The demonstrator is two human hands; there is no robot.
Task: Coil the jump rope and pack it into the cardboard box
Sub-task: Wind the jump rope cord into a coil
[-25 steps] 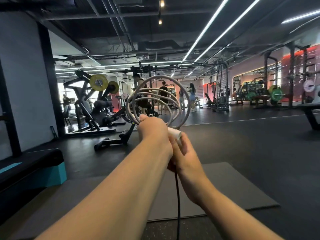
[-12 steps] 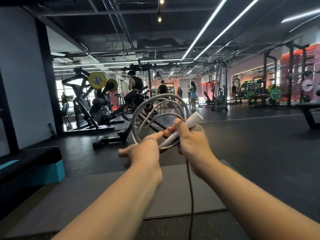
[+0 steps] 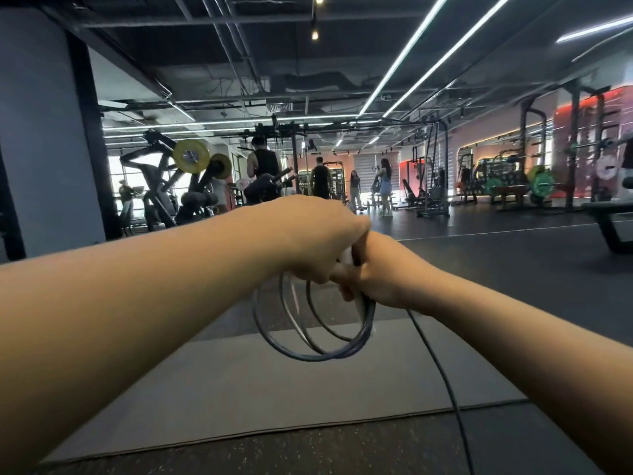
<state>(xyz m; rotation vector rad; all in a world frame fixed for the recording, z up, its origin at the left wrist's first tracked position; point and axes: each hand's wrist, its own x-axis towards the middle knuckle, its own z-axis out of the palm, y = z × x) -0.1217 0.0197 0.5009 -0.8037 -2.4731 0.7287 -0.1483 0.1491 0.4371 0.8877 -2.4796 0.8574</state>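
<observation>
The grey jump rope (image 3: 310,332) hangs in several loops below my two hands, which are held out together in front of me. My left hand (image 3: 308,234) is closed over the top of the coil, knuckles up. My right hand (image 3: 380,272) grips the coil and a white handle, of which only a sliver shows between my fingers. A loose length of rope (image 3: 442,375) trails from my right hand down toward the bottom edge. No cardboard box is in view.
A grey exercise mat (image 3: 274,389) lies on the dark rubber floor below my hands. Weight machines (image 3: 178,186) stand at the left by a grey wall, racks (image 3: 534,180) at the right. Several people (image 3: 320,180) stand far back in the gym.
The coil has flipped from standing above my hands to hanging below them. My left hand has closed over the loops, and my right hand has turned the white handle downward.
</observation>
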